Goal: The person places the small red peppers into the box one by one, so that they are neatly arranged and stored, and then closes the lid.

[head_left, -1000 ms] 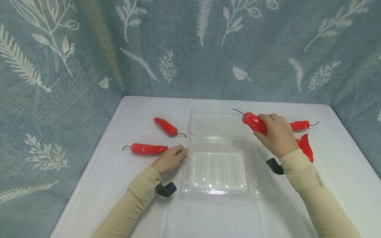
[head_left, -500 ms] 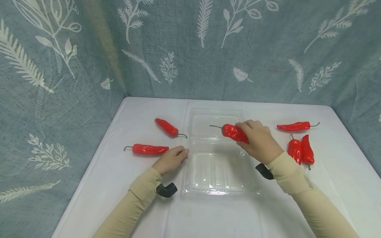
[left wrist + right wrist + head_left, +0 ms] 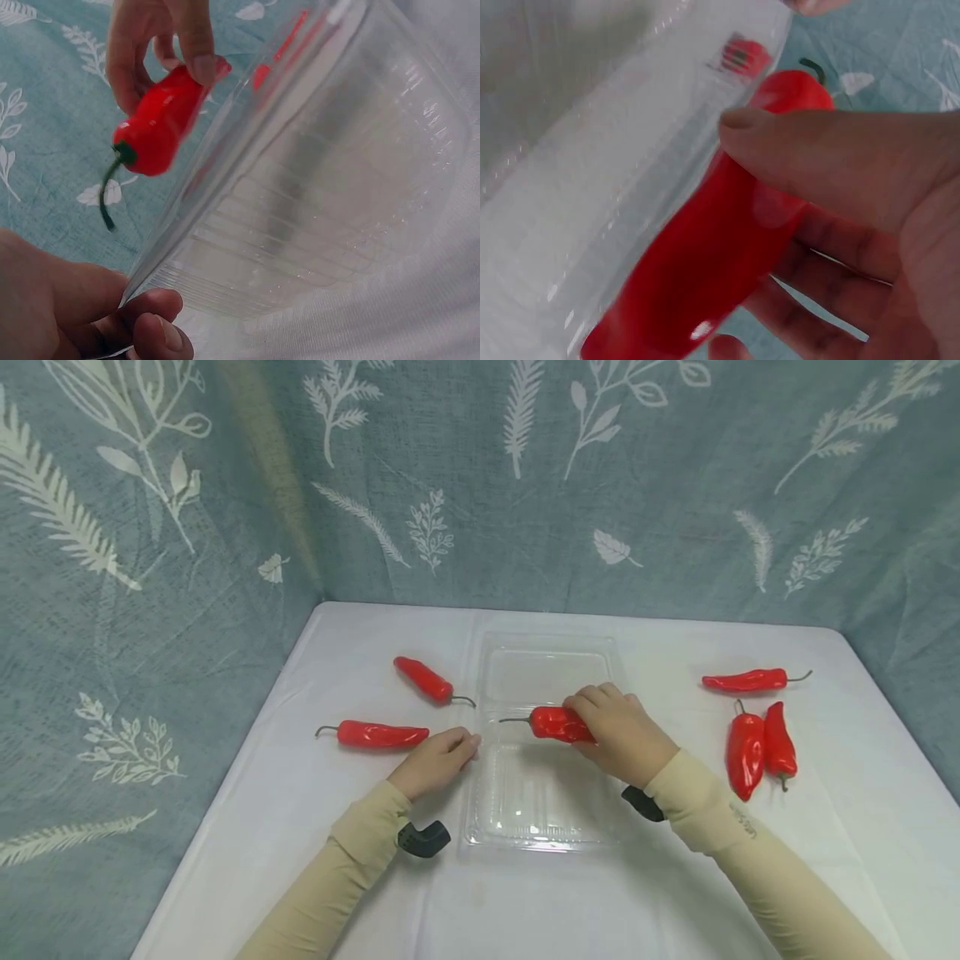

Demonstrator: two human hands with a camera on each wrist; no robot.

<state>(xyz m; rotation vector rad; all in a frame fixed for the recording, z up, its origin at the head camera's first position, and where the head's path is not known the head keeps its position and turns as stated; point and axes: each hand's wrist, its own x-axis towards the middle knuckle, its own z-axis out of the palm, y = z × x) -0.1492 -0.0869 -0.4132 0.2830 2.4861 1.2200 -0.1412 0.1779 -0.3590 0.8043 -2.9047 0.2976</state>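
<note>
My right hand (image 3: 618,731) grips a red pepper (image 3: 553,724) over the clear plastic container (image 3: 480,827). The pepper lies sideways, its stem pointing left; in the right wrist view my thumb presses along the red pepper (image 3: 712,247). My left hand (image 3: 438,764) is at the container's left side. In the left wrist view its thumb and fingers pinch the rim of the container (image 3: 360,172). The container's flat lid (image 3: 547,668) lies folded back behind the tray part.
Two red peppers, one pepper (image 3: 382,735) beside my left hand and another pepper (image 3: 423,678) behind it, lie left of the container. At the right are a sideways pepper (image 3: 750,680) and two upright-lying peppers (image 3: 746,752). A patterned cloth (image 3: 480,485) hangs behind the white table (image 3: 540,910).
My right hand has carried the pepper left and nearer, from beside the lid to over the container. The left hand has stayed at the container's edge.
</note>
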